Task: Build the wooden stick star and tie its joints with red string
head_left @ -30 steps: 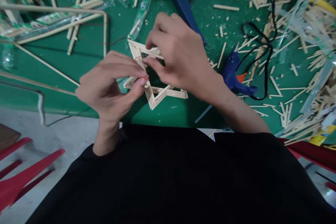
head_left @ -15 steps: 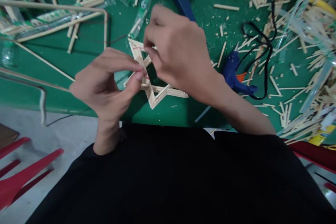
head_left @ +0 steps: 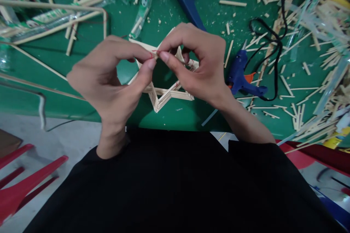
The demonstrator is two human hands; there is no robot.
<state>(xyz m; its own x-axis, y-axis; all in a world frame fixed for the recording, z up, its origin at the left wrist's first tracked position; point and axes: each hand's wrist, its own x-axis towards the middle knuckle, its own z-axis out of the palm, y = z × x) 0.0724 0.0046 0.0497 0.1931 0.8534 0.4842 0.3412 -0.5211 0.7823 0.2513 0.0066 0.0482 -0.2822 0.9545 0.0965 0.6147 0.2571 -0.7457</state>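
A star-shaped frame of thin wooden sticks [head_left: 182, 95] lies on the green table in front of me, partly covered by my hands. My left hand [head_left: 115, 72] is closed, thumb and forefinger pinching a red thread [head_left: 155, 51] at the upper part of the star. Right beside those fingertips, my right hand [head_left: 201, 60] pinches the same thread between thumb and forefinger. Its other fingers curl over the star's right side. More red thread shows round the star's joints. Whether the left fingertips also grip a stick is hidden.
A blue glue gun [head_left: 239, 71] with a black cord lies to the right. Another blue tool [head_left: 186, 0] is behind my hands. Loose sticks [head_left: 298, 116] and plastic wrappers litter the right side. A larger stick frame [head_left: 68, 6] and wrapped chopsticks occupy the left.
My right hand has come down from above the star, and its fingertips now meet the left ones at the thread. My left hand has shifted slightly up and right.
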